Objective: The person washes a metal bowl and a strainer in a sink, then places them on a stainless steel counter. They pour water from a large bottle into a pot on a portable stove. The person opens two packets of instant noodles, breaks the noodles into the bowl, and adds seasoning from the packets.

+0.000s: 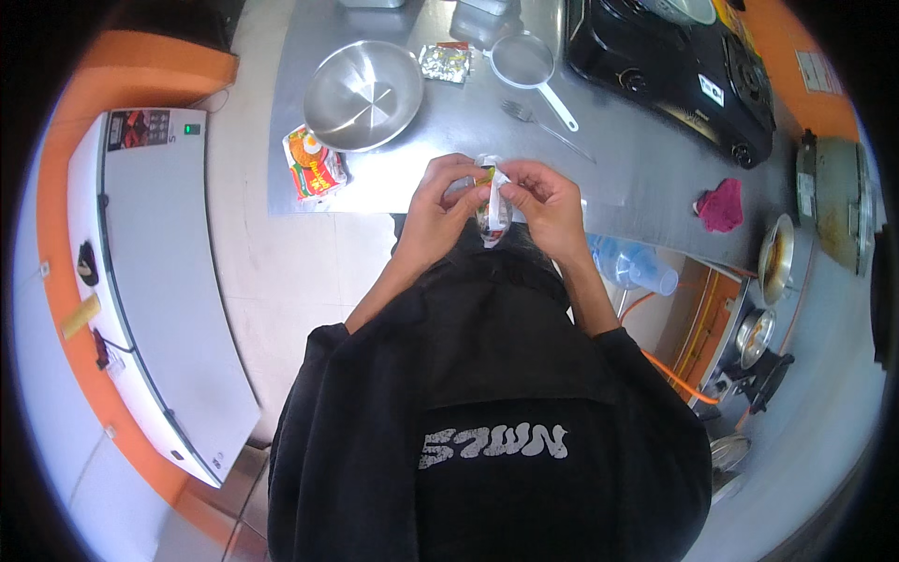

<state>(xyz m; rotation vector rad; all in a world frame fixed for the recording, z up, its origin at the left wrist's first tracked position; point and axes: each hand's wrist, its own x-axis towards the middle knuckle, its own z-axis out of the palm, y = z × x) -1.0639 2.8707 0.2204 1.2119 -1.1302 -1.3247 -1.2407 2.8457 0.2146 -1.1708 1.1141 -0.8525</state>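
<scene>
My left hand [447,207] and my right hand [551,205] meet at the front edge of the steel table. Between their fingertips they pinch a small plastic sachet [494,221], white along one edge with dark and coloured parts; its contents cannot be made out. Left of my left hand, a red and white instant noodle packet [314,165] lies beside a shallow stainless steel bowl [365,95]. Silver foil sachets [447,63] lie just right of the bowl. A fork [539,123] and a white-handled strainer [523,60] rest beyond my right hand.
A black gas stove [667,77] stands at the table's back right. A pink cloth [721,205] lies on the right part of the table [632,186]. Below the table edge are a blue plastic water bottle [614,258] and an orange hose [678,376]. On the left stands a white chest freezer [161,281].
</scene>
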